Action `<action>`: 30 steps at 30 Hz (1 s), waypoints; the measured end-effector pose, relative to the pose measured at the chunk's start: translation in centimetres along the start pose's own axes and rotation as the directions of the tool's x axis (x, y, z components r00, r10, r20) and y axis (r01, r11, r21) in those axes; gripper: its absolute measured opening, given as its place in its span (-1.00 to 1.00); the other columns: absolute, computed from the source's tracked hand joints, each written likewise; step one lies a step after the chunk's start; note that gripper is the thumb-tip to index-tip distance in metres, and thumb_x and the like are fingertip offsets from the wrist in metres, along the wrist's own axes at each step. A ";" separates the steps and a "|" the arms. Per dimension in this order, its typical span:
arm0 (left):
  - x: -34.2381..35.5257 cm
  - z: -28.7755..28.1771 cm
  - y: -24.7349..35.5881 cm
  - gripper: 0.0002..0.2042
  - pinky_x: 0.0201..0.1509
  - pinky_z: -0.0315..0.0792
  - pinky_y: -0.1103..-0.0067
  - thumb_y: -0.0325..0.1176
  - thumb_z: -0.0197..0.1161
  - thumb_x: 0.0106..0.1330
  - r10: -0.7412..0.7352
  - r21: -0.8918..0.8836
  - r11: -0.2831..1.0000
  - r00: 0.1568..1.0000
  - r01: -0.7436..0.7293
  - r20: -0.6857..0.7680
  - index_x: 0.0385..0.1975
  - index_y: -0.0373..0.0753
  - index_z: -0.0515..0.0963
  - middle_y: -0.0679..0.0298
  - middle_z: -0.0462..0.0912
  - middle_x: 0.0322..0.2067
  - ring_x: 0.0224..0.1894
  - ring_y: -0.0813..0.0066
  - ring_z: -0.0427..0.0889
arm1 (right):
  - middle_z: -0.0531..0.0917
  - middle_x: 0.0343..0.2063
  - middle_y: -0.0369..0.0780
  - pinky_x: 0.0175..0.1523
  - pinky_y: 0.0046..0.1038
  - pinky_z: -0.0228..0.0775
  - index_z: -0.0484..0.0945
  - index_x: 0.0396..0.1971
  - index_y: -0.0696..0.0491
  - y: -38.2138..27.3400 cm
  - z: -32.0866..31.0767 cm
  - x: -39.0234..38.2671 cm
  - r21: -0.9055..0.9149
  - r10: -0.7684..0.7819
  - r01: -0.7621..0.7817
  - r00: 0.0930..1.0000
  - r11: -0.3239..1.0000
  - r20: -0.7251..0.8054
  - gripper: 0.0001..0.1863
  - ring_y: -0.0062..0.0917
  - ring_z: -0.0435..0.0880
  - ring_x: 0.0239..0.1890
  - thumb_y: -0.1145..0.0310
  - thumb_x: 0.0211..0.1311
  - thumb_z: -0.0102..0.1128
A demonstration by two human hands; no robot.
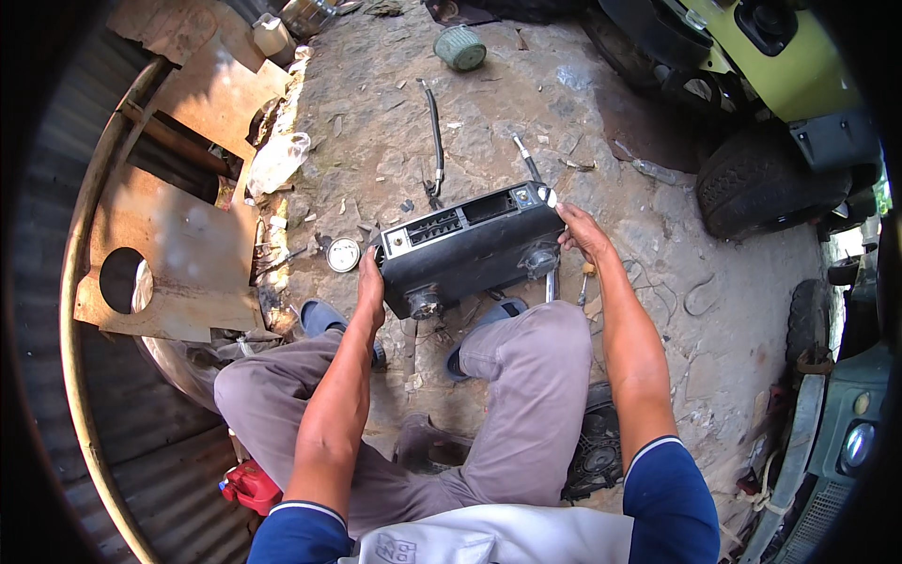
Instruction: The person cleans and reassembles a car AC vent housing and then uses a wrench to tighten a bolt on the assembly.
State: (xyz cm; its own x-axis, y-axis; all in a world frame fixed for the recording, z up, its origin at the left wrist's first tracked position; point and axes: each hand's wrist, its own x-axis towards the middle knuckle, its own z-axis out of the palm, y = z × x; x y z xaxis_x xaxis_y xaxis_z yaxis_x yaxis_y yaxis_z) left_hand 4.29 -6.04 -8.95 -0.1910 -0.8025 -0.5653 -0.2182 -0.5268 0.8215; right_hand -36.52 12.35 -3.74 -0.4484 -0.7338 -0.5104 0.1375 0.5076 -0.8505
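Observation:
A black car air-conditioner unit (470,258) is held up in front of my knees, tilted with its right end higher. Its upper face has a silver-trimmed panel with slatted vents, a dark opening and small knobs. Two round outlets stick out of the side toward me. My left hand (371,287) is closed against the unit's left end, with the fingers partly hidden behind it. At the other end my right hand (583,233) grips the corner, its thumb beside a white knob (548,195). A round white-faced tin (344,255) lies on the ground just left of my left hand.
Black hoses (435,132) with metal ends lie beyond the unit. A screwdriver (586,282) is near my right knee. Farther off stands a green basket (459,48). Rusty sheet panels (178,249) lean at left; a tyre (766,183) and vehicle parts line the right.

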 end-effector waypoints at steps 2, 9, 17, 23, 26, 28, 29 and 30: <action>-0.1 0.1 -0.1 -0.26 0.51 0.06 0.39 0.26 -0.14 0.51 -0.003 0.001 1.000 1.000 0.003 -0.008 0.49 -0.18 0.21 0.10 0.28 0.44 0.45 0.25 0.25 | 0.65 -0.03 -0.24 -0.53 -0.58 0.41 0.49 0.24 0.07 0.0 0.2 -0.2 -0.011 0.010 -0.010 1.000 1.000 -0.025 -0.43 -0.62 0.53 -0.50 -0.08 0.51 0.06; 0.1 0.3 0.7 -0.23 0.50 0.08 0.40 0.29 -0.13 0.50 0.034 0.051 0.998 0.999 -0.033 -0.003 0.49 -0.22 0.21 0.11 0.28 0.44 0.45 0.23 0.26 | 0.55 0.19 -0.21 -0.53 -0.55 0.36 0.44 0.29 0.04 -0.7 1.1 -0.5 -0.032 0.038 -0.041 0.995 0.999 -0.087 -0.34 -0.57 0.54 -0.46 -0.19 0.48 0.03; 3.3 -0.8 1.9 -0.11 0.52 -0.08 0.00 0.44 -0.10 0.38 -0.167 0.007 0.986 0.971 0.168 0.171 0.54 -0.11 0.11 0.12 0.14 0.53 0.52 0.10 0.14 | 0.52 0.25 -0.26 -0.57 -0.61 0.31 0.44 0.29 0.03 -1.0 1.1 2.2 -0.084 0.047 -0.055 0.994 0.995 -0.096 -0.25 -0.61 0.53 -0.46 -0.31 0.40 0.03; 4.4 -1.7 1.8 -0.15 0.48 0.11 0.13 0.40 -0.04 0.39 -0.131 -0.125 0.980 0.972 0.157 0.194 0.47 -0.17 0.24 0.08 0.30 0.44 0.42 0.19 0.33 | 0.51 0.27 -0.25 -0.62 -0.64 0.30 0.43 0.32 0.04 -2.4 2.3 2.2 -0.100 0.051 -0.058 0.996 0.993 -0.068 -0.23 -0.62 0.52 -0.49 -0.30 0.41 0.04; 3.7 -1.2 1.5 -0.19 0.42 0.25 0.24 0.38 -0.02 0.41 -0.121 -0.126 0.981 0.976 0.145 0.182 0.43 -0.17 0.31 0.11 0.39 0.39 0.35 0.24 0.43 | 0.52 0.27 -0.23 -0.63 -0.62 0.32 0.41 0.34 0.04 -2.1 1.9 1.9 -0.087 0.057 -0.062 0.996 0.994 -0.065 -0.24 -0.60 0.56 -0.48 -0.28 0.43 0.02; 2.4 0.0 2.3 -0.20 0.41 0.28 0.29 0.37 -0.03 0.42 -0.166 -0.090 0.979 0.973 0.181 0.160 0.42 -0.16 0.32 0.12 0.41 0.37 0.33 0.25 0.45 | 0.53 0.26 -0.22 -0.64 -0.63 0.33 0.41 0.34 0.04 -1.1 1.0 1.7 -0.067 0.045 -0.051 0.995 0.996 -0.088 -0.26 -0.59 0.60 -0.48 -0.26 0.44 0.02; 2.0 0.5 2.5 -0.22 0.40 0.29 0.30 0.36 -0.04 0.44 -0.144 -0.144 0.974 0.969 0.175 0.202 0.41 -0.17 0.33 0.14 0.43 0.35 0.31 0.25 0.48 | 0.56 0.21 -0.24 -0.64 -0.66 0.35 0.43 0.31 0.04 -0.8 0.5 1.8 -0.061 0.042 -0.047 0.996 0.997 -0.084 -0.30 -0.61 0.62 -0.48 -0.23 0.47 0.01; 2.5 -0.5 2.3 -0.23 0.39 0.31 0.31 0.36 -0.06 0.45 -0.080 -0.173 0.977 0.970 0.122 0.230 0.40 -0.18 0.35 0.14 0.45 0.34 0.29 0.26 0.49 | 0.57 0.19 -0.25 -0.64 -0.66 0.36 0.43 0.31 0.04 -1.0 0.7 2.1 -0.038 0.037 -0.038 0.998 0.999 -0.047 -0.31 -0.62 0.62 -0.48 -0.22 0.47 0.01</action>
State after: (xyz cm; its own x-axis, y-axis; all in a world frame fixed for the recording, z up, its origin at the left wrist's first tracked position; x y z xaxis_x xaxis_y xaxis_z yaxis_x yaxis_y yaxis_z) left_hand 3.75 -9.35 -8.46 -0.3882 -0.6712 -0.6315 -0.0712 -0.6613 0.7467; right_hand -36.96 9.98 -4.09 -0.4843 -0.6925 -0.5347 0.1207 0.5524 -0.8248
